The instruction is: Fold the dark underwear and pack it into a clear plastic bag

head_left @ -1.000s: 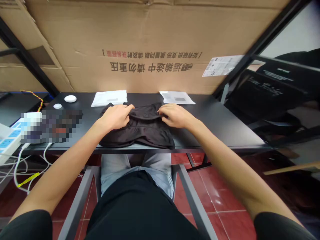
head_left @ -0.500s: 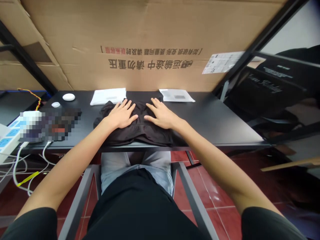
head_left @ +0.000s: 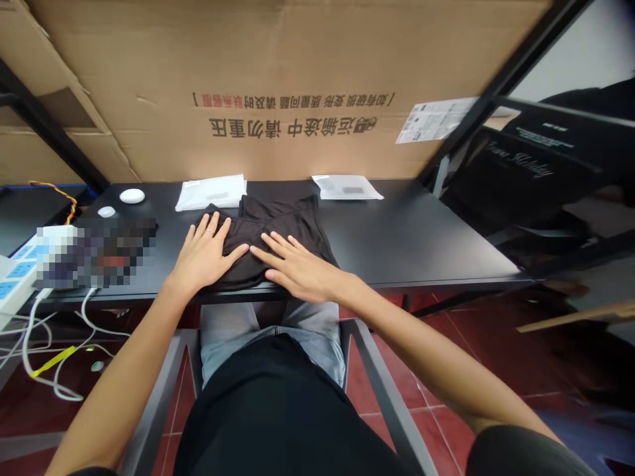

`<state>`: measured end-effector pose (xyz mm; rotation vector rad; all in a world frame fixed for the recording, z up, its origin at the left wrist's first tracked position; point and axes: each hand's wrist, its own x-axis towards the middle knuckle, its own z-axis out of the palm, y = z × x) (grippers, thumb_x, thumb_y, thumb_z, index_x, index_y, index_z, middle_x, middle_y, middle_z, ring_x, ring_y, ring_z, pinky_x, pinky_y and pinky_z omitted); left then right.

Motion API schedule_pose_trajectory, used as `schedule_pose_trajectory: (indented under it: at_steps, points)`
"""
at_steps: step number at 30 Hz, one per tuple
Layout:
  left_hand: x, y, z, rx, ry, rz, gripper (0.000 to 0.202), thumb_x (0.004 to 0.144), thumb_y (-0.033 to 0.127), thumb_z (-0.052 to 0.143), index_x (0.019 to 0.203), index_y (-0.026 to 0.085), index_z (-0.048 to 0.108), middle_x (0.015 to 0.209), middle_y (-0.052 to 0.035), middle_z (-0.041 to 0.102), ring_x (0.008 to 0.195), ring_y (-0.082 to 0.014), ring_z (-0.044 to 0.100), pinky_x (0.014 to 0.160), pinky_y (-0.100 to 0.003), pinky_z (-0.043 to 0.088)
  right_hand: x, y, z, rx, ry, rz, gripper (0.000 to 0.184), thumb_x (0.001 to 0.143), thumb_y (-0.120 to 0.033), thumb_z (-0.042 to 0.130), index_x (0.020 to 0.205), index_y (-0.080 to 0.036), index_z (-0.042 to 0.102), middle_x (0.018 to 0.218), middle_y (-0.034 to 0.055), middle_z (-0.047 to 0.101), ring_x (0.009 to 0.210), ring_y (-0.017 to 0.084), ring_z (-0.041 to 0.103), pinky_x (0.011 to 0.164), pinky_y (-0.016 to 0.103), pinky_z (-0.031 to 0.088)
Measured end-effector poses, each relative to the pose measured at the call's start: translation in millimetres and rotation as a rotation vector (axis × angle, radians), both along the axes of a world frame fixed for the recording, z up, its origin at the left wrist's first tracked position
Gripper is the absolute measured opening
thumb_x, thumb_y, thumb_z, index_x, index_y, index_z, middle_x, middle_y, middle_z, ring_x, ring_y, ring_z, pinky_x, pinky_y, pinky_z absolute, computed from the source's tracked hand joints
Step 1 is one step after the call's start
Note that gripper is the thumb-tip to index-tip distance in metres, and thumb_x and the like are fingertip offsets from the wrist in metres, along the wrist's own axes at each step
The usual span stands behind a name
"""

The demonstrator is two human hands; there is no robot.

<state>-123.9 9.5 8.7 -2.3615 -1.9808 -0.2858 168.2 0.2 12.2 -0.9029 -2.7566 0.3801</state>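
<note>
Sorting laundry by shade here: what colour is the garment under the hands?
The garment is plain black, best seen in the head view.

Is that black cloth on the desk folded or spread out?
Folded, roughly: the black cloth lies in a compact, layered shape on the table, with the left hand and right hand resting flat on it.
</note>
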Motion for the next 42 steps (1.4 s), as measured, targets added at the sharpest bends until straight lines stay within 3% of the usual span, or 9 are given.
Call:
schedule_pose_trajectory:
  at_steps: [6, 10, 14, 18, 22, 26, 34, 38, 42]
  points:
    - [-4.0, 6.7, -6.1, -0.065, -0.032, 0.007, 0.096, 0.108, 0.083, 0.039, 0.183, 0.023, 0.038, 0.191, -0.0114, 0.029, 0.178, -0.0416, 0.025, 0.142, -0.065, 0.027, 12.6, -10.0, -7.7, 0.048, -0.023, 0.128, 0.073, 0.118, -0.057, 0.056, 0.182, -0.026, 0.039, 0.191, 0.0177, 0.026, 0.179, 0.04, 0.023, 0.143, 0.069, 0.022]
    - [-4.3, 5.8, -4.9, -0.071, -0.02, 0.012, 0.098, 0.107, 0.086, 0.038, 0.183, 0.023, 0.038, 0.191, -0.0106, 0.028, 0.178, -0.0408, 0.023, 0.142, -0.064, 0.026, 54.6, 13.7, 21.3, -0.051, 0.073, 0.328, 0.046, 0.12, -0.05, 0.048, 0.146, -0.028, 0.08, 0.168, 0.0099, 0.067, 0.163, 0.032, 0.055, 0.139, 0.057, 0.039]
    - [-3.6, 3.6, -3.7, -0.077, -0.019, 0.008, 0.1, 0.107, 0.087, 0.036, 0.183, 0.022, 0.038, 0.192, -0.0113, 0.026, 0.178, -0.0404, 0.023, 0.143, -0.063, 0.026, 117.0, 82.4, 35.8, 0.171, 0.261, -0.196, 0.039, 0.115, -0.047, 0.055, 0.123, -0.026, 0.087, 0.148, 0.012, 0.079, 0.138, 0.034, 0.073, 0.126, 0.053, 0.055]
    - [-3.9, 3.0, -3.5, -0.071, -0.024, -0.004, 0.1, 0.107, 0.087, 0.037, 0.183, 0.022, 0.038, 0.191, -0.0126, 0.028, 0.178, -0.0411, 0.024, 0.142, -0.063, 0.027, 165.8, 148.3, 19.4, 0.293, -0.068, -0.625, 0.055, 0.102, -0.024, 0.063, 0.156, -0.013, 0.067, 0.173, 0.0266, 0.055, 0.155, 0.044, 0.055, 0.13, 0.068, 0.042]
    - [-4.7, 4.0, -3.7, -0.057, -0.018, -0.024, 0.099, 0.107, 0.086, 0.039, 0.182, 0.022, 0.039, 0.19, -0.0137, 0.03, 0.177, -0.0416, 0.026, 0.141, -0.064, 0.03, 182.6, 173.5, 6.3, 0.261, -0.23, -0.804, 0.063, 0.105, -0.019, 0.056, 0.167, -0.005, 0.05, 0.169, 0.0375, 0.051, 0.149, 0.043, 0.057, 0.12, 0.066, 0.045]
    - [-4.7, 5.4, -2.6, -0.066, -0.008, -0.041, 0.098, 0.107, 0.086, 0.04, 0.182, 0.023, 0.04, 0.19, -0.0125, 0.03, 0.177, -0.0405, 0.026, 0.142, -0.062, 0.029, 182.4, 176.0, 8.0, 0.229, -0.214, -0.882, 0.045, 0.112, -0.022, 0.054, 0.153, -0.007, 0.063, 0.148, 0.0327, 0.069, 0.12, 0.032, 0.072, 0.105, 0.05, 0.052]
    - [2.4, 0.6, -2.3, -0.046, -0.032, -0.001, 0.098, 0.107, 0.087, 0.04, 0.181, 0.022, 0.041, 0.19, -0.0141, 0.03, 0.177, -0.0407, 0.028, 0.142, -0.063, 0.028, 161.3, 152.8, 39.0, 0.458, -0.048, -0.961, 0.038, 0.114, -0.028, 0.049, 0.143, -0.013, 0.068, 0.146, 0.0265, 0.07, 0.117, 0.038, 0.074, 0.098, 0.052, 0.058]
    - [4.4, -1.1, -3.9, -0.029, -0.052, 0.005, 0.096, 0.107, 0.085, 0.042, 0.181, 0.024, 0.042, 0.189, -0.0144, 0.033, 0.176, -0.0417, 0.029, 0.141, -0.064, 0.03, 113.3, 113.3, 50.2, 0.578, 0.071, -0.764, 0.042, 0.113, -0.028, 0.046, 0.149, -0.018, 0.066, 0.153, 0.0189, 0.069, 0.123, 0.038, 0.073, 0.097, 0.049, 0.062]
    - [5.8, -4.8, -0.4, 0.011, -0.071, 0.022, 0.109, 0.105, 0.085, 0.049, 0.184, 0.013, 0.028, 0.189, -0.0232, 0.03, 0.175, -0.0431, 0.031, 0.14, -0.064, 0.03, 56.9, 66.1, 37.9, 0.562, -0.025, -0.515, 0.04, 0.116, -0.029, 0.041, 0.142, -0.024, 0.071, 0.156, 0.0137, 0.071, 0.124, 0.035, 0.072, 0.093, 0.044, 0.062]
